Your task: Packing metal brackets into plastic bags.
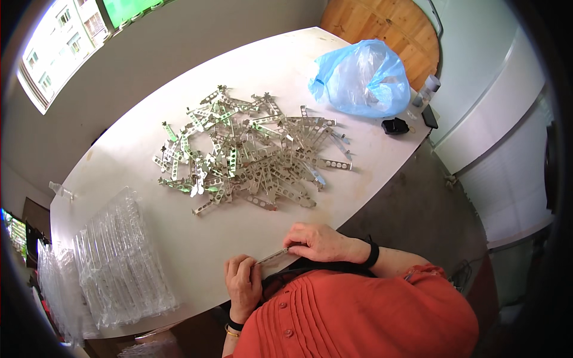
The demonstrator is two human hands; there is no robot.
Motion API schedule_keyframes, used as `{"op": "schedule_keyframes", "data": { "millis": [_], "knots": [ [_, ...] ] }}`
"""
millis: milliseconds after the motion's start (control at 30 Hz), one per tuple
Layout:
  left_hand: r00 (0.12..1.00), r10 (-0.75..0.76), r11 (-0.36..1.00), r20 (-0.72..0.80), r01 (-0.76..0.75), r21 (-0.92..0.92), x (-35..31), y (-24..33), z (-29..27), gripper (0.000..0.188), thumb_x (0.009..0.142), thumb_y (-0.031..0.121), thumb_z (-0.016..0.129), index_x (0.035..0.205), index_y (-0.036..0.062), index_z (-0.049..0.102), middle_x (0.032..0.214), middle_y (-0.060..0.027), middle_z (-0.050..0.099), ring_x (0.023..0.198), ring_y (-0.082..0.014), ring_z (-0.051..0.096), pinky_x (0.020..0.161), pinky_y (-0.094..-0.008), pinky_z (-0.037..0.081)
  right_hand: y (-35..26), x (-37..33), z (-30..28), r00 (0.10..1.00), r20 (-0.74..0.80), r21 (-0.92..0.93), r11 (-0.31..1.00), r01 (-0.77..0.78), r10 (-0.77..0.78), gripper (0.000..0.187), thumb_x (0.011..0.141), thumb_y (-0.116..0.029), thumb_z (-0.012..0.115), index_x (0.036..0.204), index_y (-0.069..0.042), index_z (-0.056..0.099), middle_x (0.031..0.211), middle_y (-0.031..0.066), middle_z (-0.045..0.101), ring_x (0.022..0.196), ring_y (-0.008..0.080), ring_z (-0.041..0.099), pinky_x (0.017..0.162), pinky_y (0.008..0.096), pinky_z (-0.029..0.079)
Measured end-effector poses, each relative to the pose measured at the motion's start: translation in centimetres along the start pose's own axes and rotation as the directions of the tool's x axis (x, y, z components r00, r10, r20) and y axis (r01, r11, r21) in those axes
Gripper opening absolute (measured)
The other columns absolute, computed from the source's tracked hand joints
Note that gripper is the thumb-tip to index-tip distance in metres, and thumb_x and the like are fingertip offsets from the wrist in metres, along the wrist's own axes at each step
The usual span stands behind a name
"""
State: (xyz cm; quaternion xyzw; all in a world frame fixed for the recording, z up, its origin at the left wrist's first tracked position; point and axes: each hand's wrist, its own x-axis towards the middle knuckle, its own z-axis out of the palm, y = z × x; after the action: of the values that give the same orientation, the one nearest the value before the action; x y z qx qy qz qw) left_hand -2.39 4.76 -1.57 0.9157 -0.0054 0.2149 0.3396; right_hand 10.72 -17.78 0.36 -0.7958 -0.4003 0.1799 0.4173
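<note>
A thin metal strip [271,257] is held between both hands at the near edge of the white table [137,161]. My left hand [242,285] pinches its left end. Gripping its right end is my right hand [319,241], which wears a dark wristband. A large heap of similar perforated metal brackets [250,149] lies spread on the table's middle, well beyond my hands.
Stacks of clear plastic trays [119,262] sit at the table's left. A blue plastic bag [363,77] lies at the far right, with a small black object [394,126], a dark phone [429,117] and a clear bottle [425,94] beside it. A round wooden tabletop [388,30] stands behind.
</note>
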Motion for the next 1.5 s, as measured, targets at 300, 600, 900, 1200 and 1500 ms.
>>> {"op": "schedule_keyframes", "data": {
  "millis": [300,600,900,1200,1500],
  "knots": [
    [1.0,-0.019,1.0,-0.004,0.019,-0.018,-0.1,0.0,0.0,0.015,0.083,-0.002,0.071,0.096,0.0024,0.064,0.099,-0.0119,0.064,0.092,-0.0327,0.058,0.082,-0.042,0.048,-0.3,-0.1,-2.0,0.987,0.101,0.164,0.976,-0.143,0.128,0.024,0.094,-0.021,0.067,0.113,-0.006,0.066,0.104,0.011,0.064,0.092,0.0268,0.065,0.081,0.0361,0.053],
    [0.999,-0.034,0.998,-0.008,0.034,-0.054,-0.4,-0.4,0.1,0.016,0.083,-0.002,0.071,0.096,0.0016,0.064,0.099,-0.0137,0.063,0.092,-0.0339,0.058,0.081,-0.043,0.048,0.9,-1.2,-11.2,0.924,-0.269,0.068,0.962,-0.264,0.273,0.032,0.092,-0.019,0.073,0.119,-0.004,0.064,0.11,0.0078,0.065,0.097,0.0165,0.061,0.084,0.0328,0.051],
    [0.999,-0.01,0.999,-0.033,0.008,-0.048,-0.2,-0.3,-0.2,0.015,0.083,-0.003,0.071,0.095,0.0014,0.064,0.097,-0.0134,0.064,0.091,-0.0335,0.058,0.08,-0.0424,0.048,7.0,2.7,-21.7,0.818,-0.554,-0.181,0.936,-0.302,0.157,0.054,0.09,-0.027,0.076,0.134,-0.002,0.059,0.136,0.0184,0.058,0.129,0.0269,0.053,0.105,0.0402,0.045],
    [0.998,-0.014,0.997,-0.056,0.01,-0.079,-0.2,-0.2,-0.2,0.013,0.083,-0.003,0.071,0.094,0.0013,0.064,0.097,-0.0127,0.064,0.089,-0.0329,0.058,0.078,-0.0412,0.048,15.3,9.2,-26.5,0.694,-0.613,-0.261,0.732,-0.629,0.378,0.072,0.087,-0.044,0.074,0.14,0.002,0.056,0.147,0.0274,0.047,0.139,0.0405,0.044,0.115,0.0434,0.037],
    [0.997,0.021,0.997,-0.071,-0.026,-0.074,-0.1,-0.4,-0.2,0.014,0.082,-0.003,0.072,0.093,0.0012,0.064,0.096,-0.0126,0.064,0.088,-0.0324,0.059,0.077,-0.0413,0.049,18.8,10.7,-27.8,0.59,-0.539,-0.213,0.581,-0.786,0.601,0.079,0.089,-0.053,0.064,0.143,0.003,0.053,0.148,0.0313,0.048,0.144,0.0414,0.04,0.118,0.0431,0.033]
  ]
}}
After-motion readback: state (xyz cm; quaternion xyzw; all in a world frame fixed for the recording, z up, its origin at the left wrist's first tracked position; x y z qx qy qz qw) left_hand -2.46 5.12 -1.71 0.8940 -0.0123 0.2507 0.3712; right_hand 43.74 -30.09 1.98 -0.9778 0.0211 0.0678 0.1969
